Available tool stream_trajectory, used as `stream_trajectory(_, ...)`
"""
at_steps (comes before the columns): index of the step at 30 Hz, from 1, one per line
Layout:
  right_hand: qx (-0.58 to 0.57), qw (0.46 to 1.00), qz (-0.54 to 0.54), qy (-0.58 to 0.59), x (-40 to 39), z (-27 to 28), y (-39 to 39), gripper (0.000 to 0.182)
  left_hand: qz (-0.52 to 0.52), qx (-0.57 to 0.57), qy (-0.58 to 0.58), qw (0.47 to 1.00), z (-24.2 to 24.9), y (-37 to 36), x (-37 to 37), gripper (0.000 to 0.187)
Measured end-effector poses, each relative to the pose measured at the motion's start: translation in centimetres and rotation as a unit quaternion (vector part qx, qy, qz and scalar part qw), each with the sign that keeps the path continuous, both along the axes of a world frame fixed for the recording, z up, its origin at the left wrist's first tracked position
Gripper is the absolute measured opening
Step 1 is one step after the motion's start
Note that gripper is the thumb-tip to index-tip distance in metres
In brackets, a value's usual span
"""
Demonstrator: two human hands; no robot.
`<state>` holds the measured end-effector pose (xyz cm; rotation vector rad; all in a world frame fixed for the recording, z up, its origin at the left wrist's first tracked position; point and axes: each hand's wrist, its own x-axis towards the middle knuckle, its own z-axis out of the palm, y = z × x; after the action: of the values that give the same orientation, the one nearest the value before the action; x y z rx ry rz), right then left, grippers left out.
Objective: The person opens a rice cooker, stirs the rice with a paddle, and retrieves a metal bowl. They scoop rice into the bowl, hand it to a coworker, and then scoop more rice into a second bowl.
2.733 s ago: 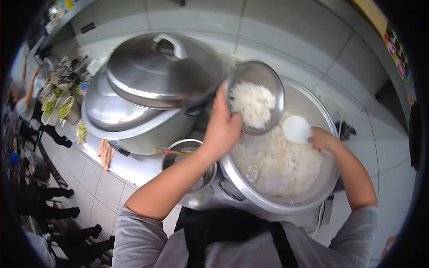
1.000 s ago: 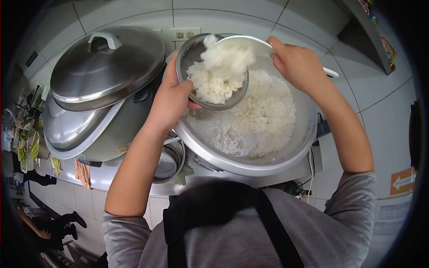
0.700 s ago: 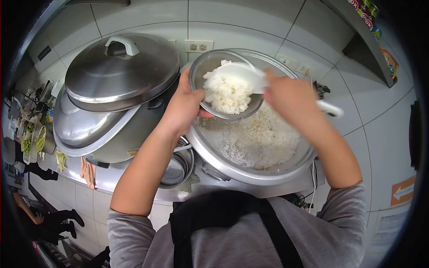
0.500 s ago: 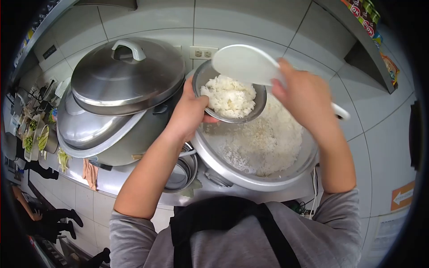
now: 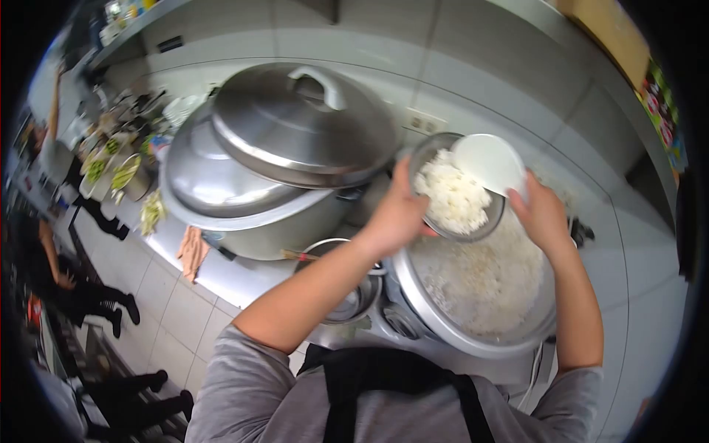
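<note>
My left hand (image 5: 399,214) is closed on the side of a metal bowl (image 5: 422,156), its thumb over the rim. White cooked rice (image 5: 452,198) is heaped in the bowl. In my right hand (image 5: 544,214) is a white rice paddle (image 5: 487,162), its broad blade against the rice at the bowl's right side. My right fingers are wrapped near the blade, and most of the handle is hidden. Below both hands stands a large open rice pot (image 5: 415,295), with more rice (image 5: 487,277) spread inside it.
To the left, a metal lid (image 5: 281,133) rests on another large covered pot (image 5: 288,235). A smaller metal pot (image 5: 354,299) sits between the two. A pinkish cloth (image 5: 193,252) hangs at the counter edge. Other people (image 5: 96,277) stand at far left. A shelf (image 5: 532,18) runs overhead.
The view has turned, so the scene sits further right. The paddle has come down from above the bowl to the rice at its right side. Both hands keep their hold.
</note>
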<state>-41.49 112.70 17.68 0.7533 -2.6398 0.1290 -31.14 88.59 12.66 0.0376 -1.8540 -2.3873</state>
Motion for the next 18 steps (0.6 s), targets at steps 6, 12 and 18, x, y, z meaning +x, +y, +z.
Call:
stream_trajectory(6, 0.126, 0.973, -0.191, -0.040, -7.2, -3.1, 7.9, 0.035, 0.055, -0.033, 0.089, 0.994, -3.4, 0.7, -1.3, 0.078)
stream_trajectory(12, 0.374, 0.919, -0.115, 0.053, -5.4, -12.3, 8.7, 0.016, 0.102, -0.070, 0.121, 0.985, -2.9, 1.1, -0.5, 0.080)
stream_trajectory(18, 0.518, 0.853, -0.073, -0.004, 2.6, -11.2, 5.8, 0.012, 0.141, -0.098, 0.149, 0.974, -3.5, 1.7, -0.5, 0.080)
